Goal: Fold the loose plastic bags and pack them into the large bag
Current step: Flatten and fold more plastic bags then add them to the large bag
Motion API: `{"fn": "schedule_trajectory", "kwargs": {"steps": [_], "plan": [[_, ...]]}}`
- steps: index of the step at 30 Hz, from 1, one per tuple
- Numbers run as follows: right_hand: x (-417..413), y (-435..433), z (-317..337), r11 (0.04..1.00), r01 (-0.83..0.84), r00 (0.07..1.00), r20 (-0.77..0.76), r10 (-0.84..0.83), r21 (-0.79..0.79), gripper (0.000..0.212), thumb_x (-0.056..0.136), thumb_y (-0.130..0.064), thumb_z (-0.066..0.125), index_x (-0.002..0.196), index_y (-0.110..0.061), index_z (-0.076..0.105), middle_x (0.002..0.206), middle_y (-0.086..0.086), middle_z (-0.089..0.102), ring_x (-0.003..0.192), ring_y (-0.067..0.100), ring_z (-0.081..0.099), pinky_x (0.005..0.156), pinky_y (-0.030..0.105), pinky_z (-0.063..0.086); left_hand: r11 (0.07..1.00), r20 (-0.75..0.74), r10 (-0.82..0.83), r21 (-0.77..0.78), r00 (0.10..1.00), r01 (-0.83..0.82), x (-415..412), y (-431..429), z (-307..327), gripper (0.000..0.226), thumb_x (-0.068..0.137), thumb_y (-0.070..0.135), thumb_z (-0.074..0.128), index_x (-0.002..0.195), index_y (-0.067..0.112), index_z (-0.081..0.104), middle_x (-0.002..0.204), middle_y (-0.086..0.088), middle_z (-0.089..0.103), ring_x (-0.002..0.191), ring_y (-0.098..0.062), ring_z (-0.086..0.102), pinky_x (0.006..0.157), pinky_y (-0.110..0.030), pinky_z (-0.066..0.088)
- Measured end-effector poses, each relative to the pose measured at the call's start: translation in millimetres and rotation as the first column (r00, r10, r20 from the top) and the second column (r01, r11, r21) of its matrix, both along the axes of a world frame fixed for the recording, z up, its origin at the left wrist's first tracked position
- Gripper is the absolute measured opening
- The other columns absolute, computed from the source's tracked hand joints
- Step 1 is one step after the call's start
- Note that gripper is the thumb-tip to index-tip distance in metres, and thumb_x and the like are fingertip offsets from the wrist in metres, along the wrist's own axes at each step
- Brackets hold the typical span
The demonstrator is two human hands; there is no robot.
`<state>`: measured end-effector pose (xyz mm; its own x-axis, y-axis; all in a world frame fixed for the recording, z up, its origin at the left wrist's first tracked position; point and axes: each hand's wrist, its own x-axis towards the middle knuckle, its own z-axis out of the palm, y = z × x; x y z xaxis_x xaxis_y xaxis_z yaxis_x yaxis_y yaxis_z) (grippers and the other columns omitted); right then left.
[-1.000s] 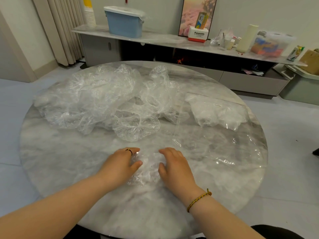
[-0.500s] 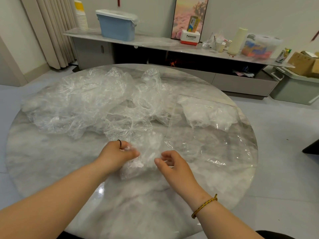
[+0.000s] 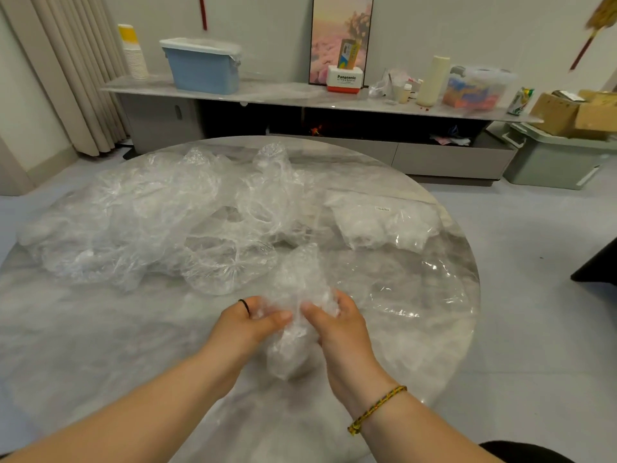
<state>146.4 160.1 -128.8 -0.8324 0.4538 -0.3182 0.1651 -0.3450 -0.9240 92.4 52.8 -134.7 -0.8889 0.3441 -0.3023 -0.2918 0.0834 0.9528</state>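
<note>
Grips one crumpled plastic bag (image 3: 297,295) with the fingers (image 3: 277,318) of both hands. Pinches its left side with the left hand (image 3: 248,320), thumb on top; curls the right hand (image 3: 337,324) round its right side. Holds it bunched upright between the two, top flaring past the fingertips, bottom hanging below the palms, lifted off the tabletop (image 3: 100,329) near the front edge.

Looks feather-light, limp and slick; likely springs back open unless pressed flat, and slides easily under a loose grip. Best taken at opposite edges or corners, pulled taut, then smoothed down before creasing.

Leaves the loose heap of bags (image 3: 150,222) untouched just beyond, spread across the far left and middle of the tabletop. Has the large bag (image 3: 417,285) lying flat to the right, near the right hand but apart from it, with a white wad of folded bags (image 3: 374,225) seemingly inside at its far end. Judging by the heap, stands well short of finished.
</note>
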Motion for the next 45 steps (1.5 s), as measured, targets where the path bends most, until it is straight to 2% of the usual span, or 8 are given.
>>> {"fn": "schedule_trajectory", "kwargs": {"steps": [7,12,17,28,32,39,42,45], "plan": [[2.3,51.7,4.7,0.970,0.004,0.994,0.109,-0.032,0.244,0.020,0.087,0.005,0.048,0.089,-0.015,0.050,0.081,0.001,0.056,0.068,0.014,0.053,0.054,0.017,0.044,0.946,-0.248,-0.230,-0.285,0.941,0.156,-17.8,4.1,1.1,0.010,0.084,0.014,0.065,0.083,0.023,0.059,0.086,0.007,0.062,0.075,-0.003,0.058,0.063,-0.001,0.041],[9.7,89.5,12.0,0.923,0.038,0.991,0.104,-0.084,0.383,0.029,0.085,0.007,0.042,0.072,-0.018,0.051,0.069,0.001,0.054,0.060,0.014,0.049,0.048,0.016,0.041,0.832,-0.630,-0.397,-0.555,0.668,-0.029,-28.5,27.0,-1.3,0.036,0.087,0.045,0.045,0.098,0.023,0.071,0.111,0.016,0.050,0.105,-0.003,0.039,0.085,-0.009,0.025],[12.1,111.7,23.3,0.945,0.166,0.983,0.026,-0.180,0.281,0.025,0.086,0.004,0.042,0.074,-0.015,0.054,0.071,0.004,0.055,0.065,0.018,0.051,0.059,0.026,0.043,0.660,-0.529,-0.591,-0.751,0.609,-0.012,-33.7,57.0,-11.1,0.049,0.091,0.051,0.025,0.120,0.030,0.060,0.148,0.009,0.027,0.137,-0.012,0.021,0.107,-0.021,0.011],[9.4,116.4,18.5,0.957,0.114,0.990,0.047,-0.131,0.265,0.025,0.087,0.003,0.043,0.073,-0.013,0.056,0.070,0.002,0.057,0.062,0.017,0.053,0.056,0.025,0.045,0.492,-0.419,-0.685,-0.869,0.596,-0.045,-47.9,80.0,-20.7,0.040,0.099,0.037,0.028,0.116,0.022,0.061,0.155,0.007,0.011,0.142,-0.012,0.007,0.114,-0.029,-0.003],[6.8,115.0,17.2,0.959,0.113,0.991,0.037,-0.127,0.259,0.026,0.087,0.003,0.042,0.075,-0.013,0.059,0.072,0.005,0.059,0.066,0.021,0.054,0.061,0.028,0.046,0.419,-0.397,-0.699,-0.902,0.594,-0.110,-53.6,80.5,-19.3,0.040,0.100,0.033,0.031,0.138,0.026,0.039,0.153,0.011,0.014,0.141,-0.008,0.011,0.114,-0.031,-0.004],[4.9,111.8,16.4,0.952,0.038,0.998,0.032,-0.050,0.303,0.027,0.088,0.001,0.045,0.068,-0.012,0.056,0.065,0.002,0.054,0.060,0.016,0.050,0.054,0.022,0.043,0.503,-0.506,-0.716,-0.851,0.480,-0.147,-54.0,68.7,-4.8,0.049,0.096,0.035,0.042,0.143,0.030,0.027,0.148,0.016,0.029,0.132,-0.007,0.031,0.109,-0.021,0.009],[5.9,103.8,18.0,0.841,-0.086,0.991,-0.044,0.129,0.535,0.033,0.088,0.001,0.049,0.063,-0.019,0.057,0.057,-0.011,0.052,0.055,0.002,0.047,0.051,0.010,0.037,0.588,-0.489,-0.676,-0.809,0.551,0.004,-47.6,61.1,5.4,0.055,0.094,0.022,0.048,0.143,0.029,0.025,0.148,0.015,0.026,0.121,-0.008,0.046,0.099,-0.018,0.032],[7.8,86.2,17.6,0.476,-0.228,0.932,0.049,0.360,0.849,0.025,0.085,-0.002,0.050,0.087,-0.016,0.070,0.081,-0.011,0.067,0.075,-0.001,0.058,0.068,0.006,0.039,0.652,-0.474,-0.649,-0.750,0.596,0.114,-43.5,50.6,10.2,0.069,0.090,0.007,0.052,0.145,0.030,0.017,0.151,0.014,0.017,0.126,-0.009,0.041,0.092,-0.008,0.028]]}}
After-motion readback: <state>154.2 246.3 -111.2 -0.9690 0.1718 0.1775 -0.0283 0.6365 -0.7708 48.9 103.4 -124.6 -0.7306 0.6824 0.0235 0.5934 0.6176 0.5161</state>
